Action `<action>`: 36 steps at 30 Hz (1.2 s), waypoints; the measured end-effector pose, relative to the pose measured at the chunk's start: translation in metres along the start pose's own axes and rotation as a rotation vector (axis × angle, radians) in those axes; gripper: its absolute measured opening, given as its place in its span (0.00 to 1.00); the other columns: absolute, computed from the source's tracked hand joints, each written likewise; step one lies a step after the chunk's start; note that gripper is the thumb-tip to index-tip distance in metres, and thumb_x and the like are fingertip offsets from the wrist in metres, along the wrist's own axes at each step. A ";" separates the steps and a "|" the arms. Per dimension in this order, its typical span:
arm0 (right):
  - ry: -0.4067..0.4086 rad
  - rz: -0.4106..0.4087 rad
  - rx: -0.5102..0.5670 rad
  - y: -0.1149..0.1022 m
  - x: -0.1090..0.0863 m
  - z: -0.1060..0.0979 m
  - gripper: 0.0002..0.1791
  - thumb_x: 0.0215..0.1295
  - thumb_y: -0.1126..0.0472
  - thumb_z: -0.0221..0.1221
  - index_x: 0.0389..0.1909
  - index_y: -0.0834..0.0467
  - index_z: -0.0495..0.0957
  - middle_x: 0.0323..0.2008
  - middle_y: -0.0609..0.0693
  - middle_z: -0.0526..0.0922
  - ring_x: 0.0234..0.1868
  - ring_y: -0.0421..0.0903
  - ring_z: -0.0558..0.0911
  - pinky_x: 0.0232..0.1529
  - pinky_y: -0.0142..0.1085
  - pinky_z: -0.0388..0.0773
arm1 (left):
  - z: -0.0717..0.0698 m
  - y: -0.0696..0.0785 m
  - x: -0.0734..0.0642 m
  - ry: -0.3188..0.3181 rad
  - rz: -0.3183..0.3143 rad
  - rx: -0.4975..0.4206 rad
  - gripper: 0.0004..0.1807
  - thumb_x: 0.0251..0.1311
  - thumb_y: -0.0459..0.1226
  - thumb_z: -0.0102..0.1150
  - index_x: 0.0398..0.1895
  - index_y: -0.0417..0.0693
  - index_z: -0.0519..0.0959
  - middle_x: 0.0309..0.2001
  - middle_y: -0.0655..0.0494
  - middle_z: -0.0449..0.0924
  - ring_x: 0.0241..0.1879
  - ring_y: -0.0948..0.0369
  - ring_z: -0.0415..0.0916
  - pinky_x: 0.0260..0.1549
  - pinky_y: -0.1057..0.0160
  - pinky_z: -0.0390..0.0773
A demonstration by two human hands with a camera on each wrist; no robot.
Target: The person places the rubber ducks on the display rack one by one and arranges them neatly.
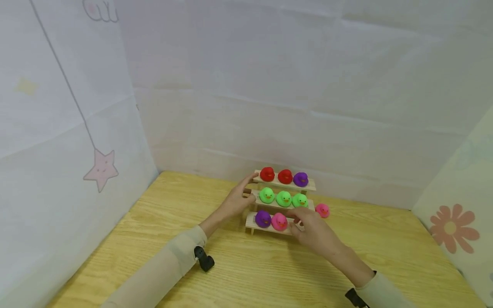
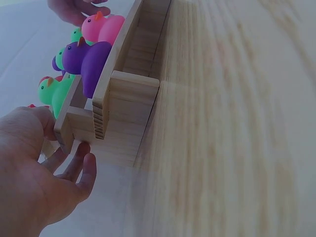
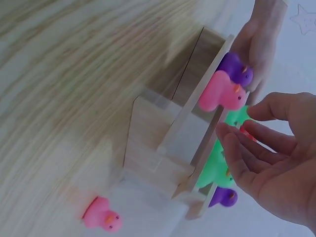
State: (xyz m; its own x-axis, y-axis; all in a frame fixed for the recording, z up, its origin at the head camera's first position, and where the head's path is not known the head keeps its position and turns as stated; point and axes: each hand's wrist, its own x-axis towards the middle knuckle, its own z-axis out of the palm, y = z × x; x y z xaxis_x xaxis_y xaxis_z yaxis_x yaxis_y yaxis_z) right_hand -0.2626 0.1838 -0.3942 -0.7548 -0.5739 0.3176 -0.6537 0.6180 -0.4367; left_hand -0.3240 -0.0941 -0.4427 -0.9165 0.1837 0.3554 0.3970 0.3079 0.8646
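A three-tier wooden rack [image 1: 251, 220] stands on the table with small rubber ducks on it. On the top tier are two red ducks [image 1: 285, 176] and a purple duck [image 1: 301, 179]. Three green ducks [image 1: 283, 198] fill the middle tier. The lowest tier carries a purple duck [image 2: 89, 61] and a pink duck [image 3: 223, 93]. My left hand [image 1: 236, 201] holds the rack's left end, thumb and fingers around the ends of the tiers. Over the right part of the lowest tier is my right hand [image 1: 313, 231], fingers loosely bent with nothing between them, beside the pink duck.
Another pink duck [image 1: 322, 210] sits on the wooden table [image 1: 231, 273], right of the rack. White cloth walls [image 1: 246, 107] rise behind and at both sides, with the back one close behind the top tier.
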 end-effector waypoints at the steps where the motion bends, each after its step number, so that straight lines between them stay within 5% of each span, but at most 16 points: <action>1: 0.014 -0.003 0.000 0.003 -0.002 -0.002 0.15 0.63 0.71 0.66 0.51 0.63 0.83 0.45 0.52 0.85 0.41 0.43 0.80 0.42 0.42 0.83 | 0.000 0.000 0.000 -0.001 -0.002 -0.005 0.45 0.63 0.28 0.58 0.81 0.60 0.55 0.74 0.49 0.61 0.59 0.46 0.71 0.54 0.46 0.77; 4: 0.065 -0.013 -0.022 0.012 -0.007 -0.009 0.12 0.63 0.71 0.64 0.47 0.62 0.84 0.41 0.49 0.85 0.39 0.42 0.80 0.41 0.42 0.82 | -0.001 0.011 -0.002 -0.012 -0.009 -0.008 0.44 0.63 0.26 0.57 0.82 0.54 0.54 0.75 0.44 0.60 0.60 0.42 0.70 0.53 0.46 0.77; 11: 0.140 0.000 -0.103 0.034 -0.011 -0.025 0.08 0.64 0.66 0.65 0.44 0.58 0.84 0.39 0.48 0.85 0.39 0.45 0.82 0.40 0.45 0.82 | 0.000 0.002 0.000 0.009 -0.006 0.020 0.45 0.62 0.30 0.56 0.81 0.64 0.55 0.74 0.52 0.62 0.58 0.50 0.73 0.52 0.52 0.78; 24: 0.195 0.099 -0.029 0.072 -0.013 -0.033 0.07 0.66 0.69 0.63 0.43 0.62 0.84 0.37 0.50 0.85 0.37 0.48 0.82 0.36 0.44 0.81 | 0.001 0.000 0.000 -0.003 0.005 0.034 0.44 0.61 0.31 0.56 0.81 0.61 0.55 0.74 0.52 0.61 0.58 0.50 0.72 0.52 0.53 0.78; 36: 0.176 0.108 -0.176 0.114 -0.002 -0.019 0.15 0.59 0.71 0.70 0.47 0.71 0.81 0.51 0.70 0.78 0.54 0.71 0.77 0.52 0.62 0.76 | 0.002 0.002 -0.001 0.009 -0.015 0.023 0.45 0.61 0.30 0.55 0.81 0.65 0.55 0.75 0.52 0.61 0.58 0.50 0.72 0.51 0.52 0.78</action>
State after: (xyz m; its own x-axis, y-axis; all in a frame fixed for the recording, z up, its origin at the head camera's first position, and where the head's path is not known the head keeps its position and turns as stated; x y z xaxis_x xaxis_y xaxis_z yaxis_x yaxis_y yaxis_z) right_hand -0.3365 0.2657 -0.4284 -0.8085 -0.4067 0.4254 -0.5565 0.7636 -0.3275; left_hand -0.3220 -0.0919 -0.4419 -0.9227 0.1703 0.3458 0.3841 0.3323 0.8614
